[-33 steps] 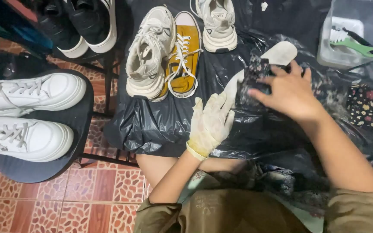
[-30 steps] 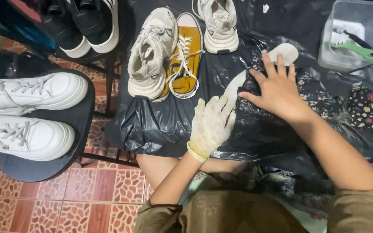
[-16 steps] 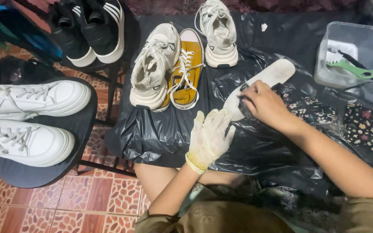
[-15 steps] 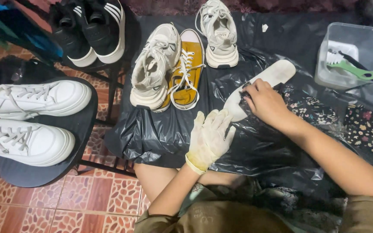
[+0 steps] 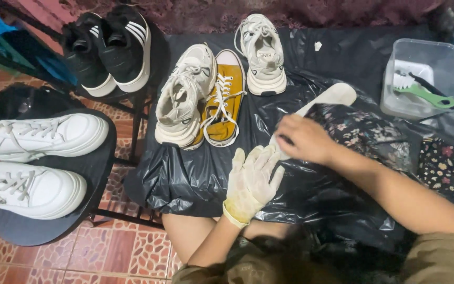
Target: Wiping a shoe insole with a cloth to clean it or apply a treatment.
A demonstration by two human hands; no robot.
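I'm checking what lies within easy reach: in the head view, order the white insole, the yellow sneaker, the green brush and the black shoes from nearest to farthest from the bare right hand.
1. White insole: under the right hand, touching it.
2. Yellow sneaker: just left, on the black plastic sheet.
3. Green brush: right, in the clear tub.
4. Black shoes: far upper left.

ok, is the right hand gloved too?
No: the right hand is bare, resting on the white insole, while only the left hand wears a pale rubber glove.
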